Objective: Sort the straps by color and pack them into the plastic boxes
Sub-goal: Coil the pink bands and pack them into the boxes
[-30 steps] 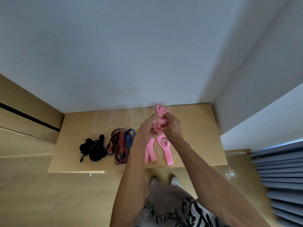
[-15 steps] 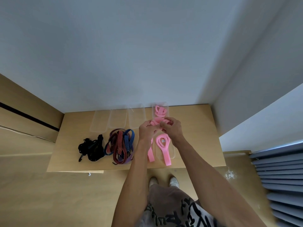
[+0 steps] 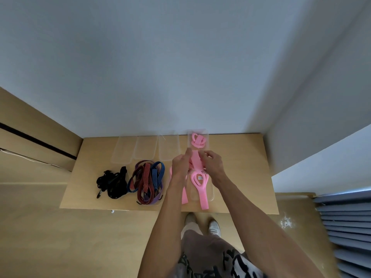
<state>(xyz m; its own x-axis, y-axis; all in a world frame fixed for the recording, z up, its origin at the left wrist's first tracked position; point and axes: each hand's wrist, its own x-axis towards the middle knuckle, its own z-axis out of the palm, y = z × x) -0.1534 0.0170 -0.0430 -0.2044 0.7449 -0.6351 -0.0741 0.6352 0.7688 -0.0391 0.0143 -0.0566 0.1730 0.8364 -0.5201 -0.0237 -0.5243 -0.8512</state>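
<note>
A pink strap (image 3: 195, 160) is held between my left hand (image 3: 180, 164) and my right hand (image 3: 213, 163), both pinching it over the table. Just behind it a clear plastic box (image 3: 206, 137) holds a folded pink strap (image 3: 198, 141). Another clear box (image 3: 211, 194) near the front edge carries a pink strap (image 3: 201, 187) that sticks out over its end. One more pink strap (image 3: 184, 194) lies beside my left forearm, partly hidden.
Three clear plastic boxes (image 3: 121, 152), (image 3: 145, 150), (image 3: 168, 149) stand in a row at the back. A black strap bundle (image 3: 112, 182) and a tangle of red, blue and purple straps (image 3: 147, 182) lie on the wooden table (image 3: 241, 167). Walls close the back and right.
Both hands have spread slightly apart, and the pink strap between them is stretched flatter than it was a second ago. The camera view shifted a little.
</note>
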